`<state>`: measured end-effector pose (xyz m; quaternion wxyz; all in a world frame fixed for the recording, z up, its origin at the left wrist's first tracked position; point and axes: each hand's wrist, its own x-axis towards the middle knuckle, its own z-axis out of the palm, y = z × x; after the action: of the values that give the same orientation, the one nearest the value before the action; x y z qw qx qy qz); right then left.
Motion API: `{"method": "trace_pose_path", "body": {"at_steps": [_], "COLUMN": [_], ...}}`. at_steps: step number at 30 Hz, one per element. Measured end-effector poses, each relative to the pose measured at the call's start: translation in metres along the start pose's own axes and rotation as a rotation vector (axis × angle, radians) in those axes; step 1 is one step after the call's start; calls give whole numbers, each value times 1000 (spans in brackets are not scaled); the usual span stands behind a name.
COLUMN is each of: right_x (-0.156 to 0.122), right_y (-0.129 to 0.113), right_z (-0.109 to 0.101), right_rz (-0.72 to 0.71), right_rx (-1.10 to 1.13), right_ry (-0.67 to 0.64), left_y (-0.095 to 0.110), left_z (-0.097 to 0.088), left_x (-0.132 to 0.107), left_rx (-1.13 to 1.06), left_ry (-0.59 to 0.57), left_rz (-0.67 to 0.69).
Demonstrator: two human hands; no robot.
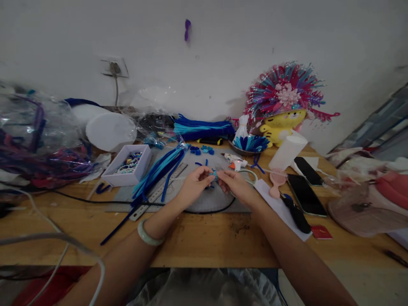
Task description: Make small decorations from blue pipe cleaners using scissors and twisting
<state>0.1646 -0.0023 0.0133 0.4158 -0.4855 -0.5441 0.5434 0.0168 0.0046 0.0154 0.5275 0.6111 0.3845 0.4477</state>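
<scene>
My left hand (195, 183) and my right hand (234, 183) meet over a grey mat (204, 204) in the middle of the wooden table (204, 242). Both pinch a small light-blue pipe-cleaner piece (214, 174) between their fingertips. A pale green bangle (147, 236) sits on my left wrist. A bundle of blue pipe cleaners (159, 170) lies on the mat just left of my left hand, beside a metal ruler (159, 193). Small blue flower shapes (201, 149) lie on the mat beyond my hands.
A white box of beads (127, 165) stands at the left. A glue gun (236, 160), a pink comb (276, 182), two phones (306, 193) and a white cup (287, 152) lie to the right. A yellow toy with a colourful headdress (283, 102) stands by the wall. Bags of pipe cleaners (35, 136) fill the far left.
</scene>
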Motion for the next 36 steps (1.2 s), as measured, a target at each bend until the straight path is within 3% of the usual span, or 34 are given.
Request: {"method": "trace_pose_path", "body": {"at_steps": [6,13,20,28,31,36], "right_x": [-1,-1,-5,-4,-3,-1], "right_y": [1,-2,-7,-5,-4,-5], "right_z": [3,5,1,2,4,6], "right_rz": [-82,-101,-107,108,100,-83], "right_rx": [150,43,-75,188,213,60], "right_ry": [-6,35,36,40,20,81], "left_y": [-5,-9,-7,-3,-6,-7], "left_z": [4,3,-2,4,5,4], "left_x": [-1,0,4,-1,0,2], "left_rx": [-197,-478,-216,150,68,-175], "left_ry": [57,6,-14,-12,-3,79], "left_rz": [-65,-154,-167,-22,-66,-127]}}
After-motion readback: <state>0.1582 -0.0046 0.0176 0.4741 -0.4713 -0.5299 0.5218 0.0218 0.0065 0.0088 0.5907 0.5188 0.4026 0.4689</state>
